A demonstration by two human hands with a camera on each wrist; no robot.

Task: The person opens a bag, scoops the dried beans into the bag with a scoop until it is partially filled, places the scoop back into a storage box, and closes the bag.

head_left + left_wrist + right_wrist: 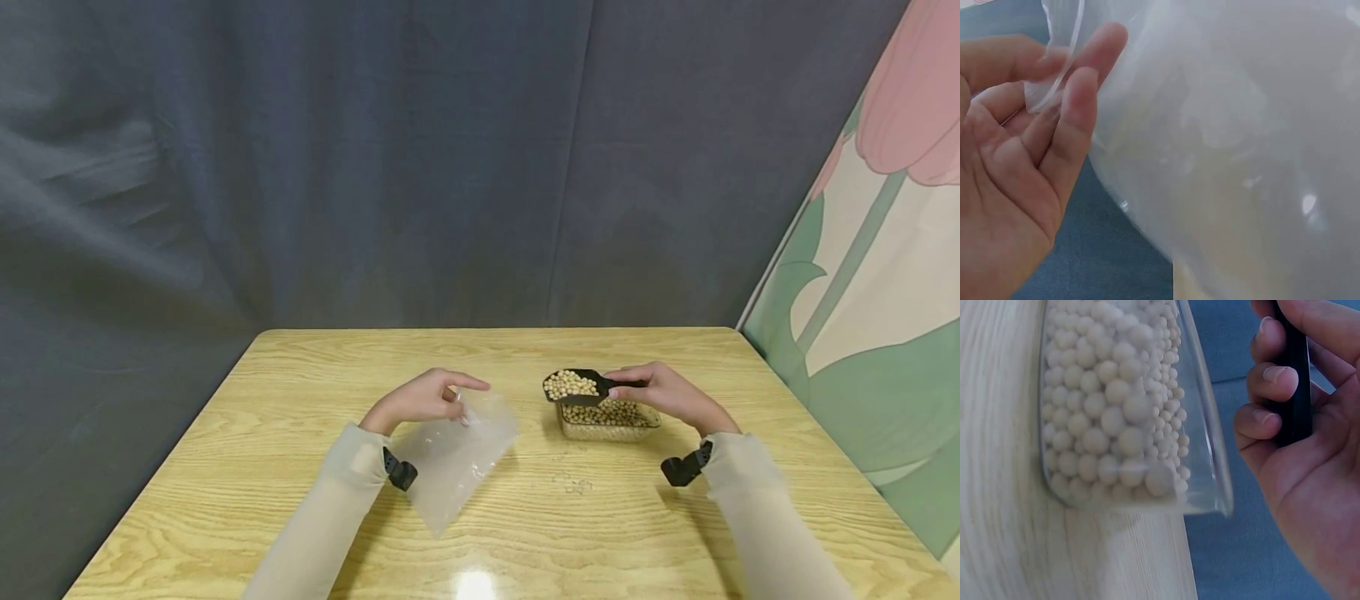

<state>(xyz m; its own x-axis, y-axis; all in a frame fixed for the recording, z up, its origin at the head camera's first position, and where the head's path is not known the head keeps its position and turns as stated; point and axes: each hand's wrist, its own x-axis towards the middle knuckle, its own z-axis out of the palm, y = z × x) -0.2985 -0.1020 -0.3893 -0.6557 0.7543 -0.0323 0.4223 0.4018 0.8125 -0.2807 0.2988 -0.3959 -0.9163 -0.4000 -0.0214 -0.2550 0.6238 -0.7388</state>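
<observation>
A thin, clear plastic bag hangs from my left hand, whose fingers and thumb grip it by its mouth. In the left wrist view a pale strip runs along the bag's edge, among the fingers. My right hand grips the handle of a black scoop, which is heaped with round, pale yellow beans. The scoop is above the left part of a clear rectangular container, to the right of the bag. More of these beans fill the container.
All this is on or over a light wood-grain table. A dark blue curtain hangs behind it and along the left. At the right stands a panel with a flower print. Each wrist wears a small black camera.
</observation>
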